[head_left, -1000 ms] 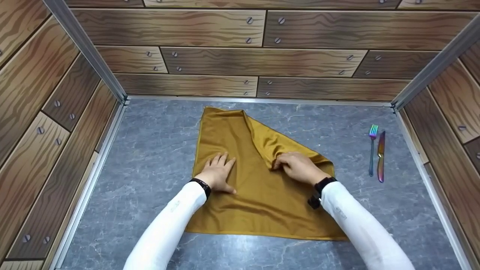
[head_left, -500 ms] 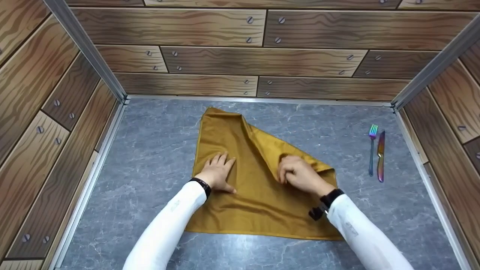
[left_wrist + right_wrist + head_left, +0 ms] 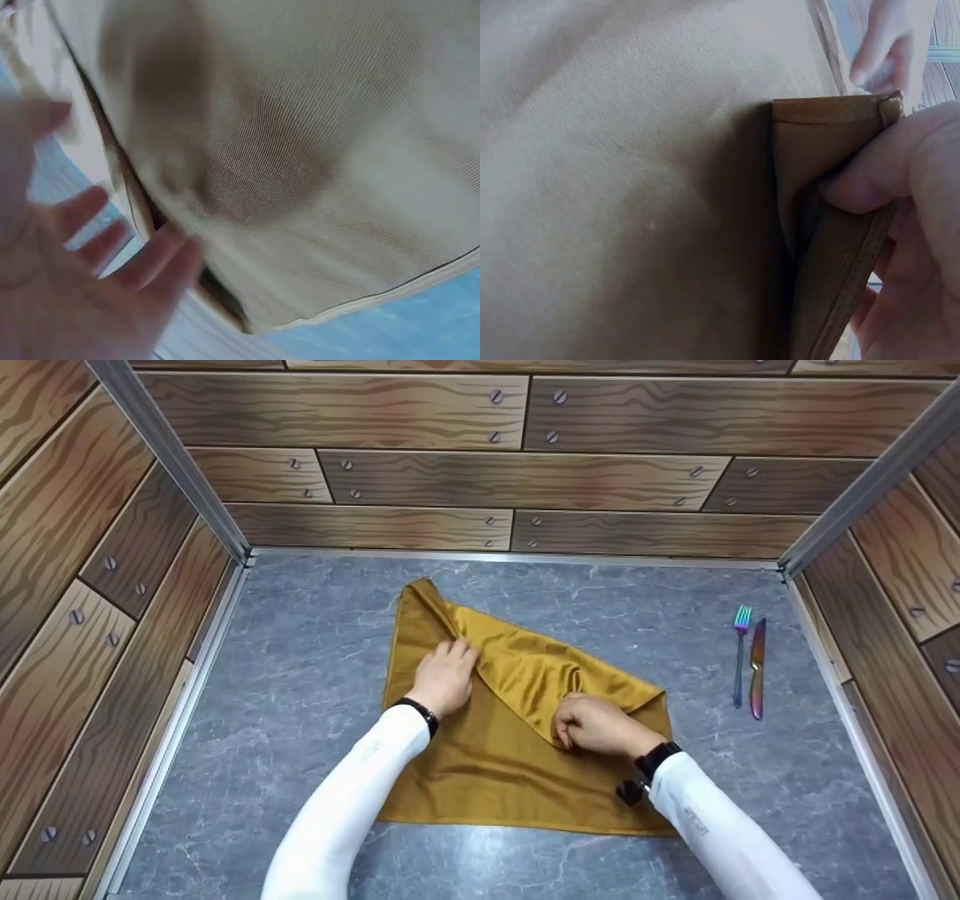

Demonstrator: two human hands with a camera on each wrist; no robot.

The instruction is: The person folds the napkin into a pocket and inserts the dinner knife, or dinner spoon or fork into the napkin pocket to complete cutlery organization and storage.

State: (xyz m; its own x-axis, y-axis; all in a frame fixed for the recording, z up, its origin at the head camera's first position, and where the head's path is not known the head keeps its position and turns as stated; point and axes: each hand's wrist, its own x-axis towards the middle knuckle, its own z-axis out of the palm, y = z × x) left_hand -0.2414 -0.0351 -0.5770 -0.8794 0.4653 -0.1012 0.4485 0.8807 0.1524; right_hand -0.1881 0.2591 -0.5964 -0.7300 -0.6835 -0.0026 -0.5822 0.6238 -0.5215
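A mustard-gold cloth (image 3: 510, 784) lies on the grey marbled surface, its far right part folded over toward the near side as a shiny flap (image 3: 521, 664). My right hand (image 3: 598, 725) pinches the flap's corner low over the cloth. In the right wrist view, the thumb presses on the hemmed corner (image 3: 832, 116), with the other fingers behind it. My left hand (image 3: 444, 679) is at the left part of the fold, fingertips right at its edge. The left wrist view shows the fingers (image 3: 161, 262) mostly straight beside the cloth's edge, somewhat blurred.
An iridescent fork (image 3: 740, 652) and knife (image 3: 757, 667) lie side by side on the right. Wood-patterned panels (image 3: 420, 480) enclose the back and both sides, with metal rails along the surface's edges. Grey surface (image 3: 300, 660) shows left of the cloth.
My right hand has drawn the corner toward the near side, and the flap now lies flatter and wider. My left hand has lifted off its spread position and moved up to the fold.
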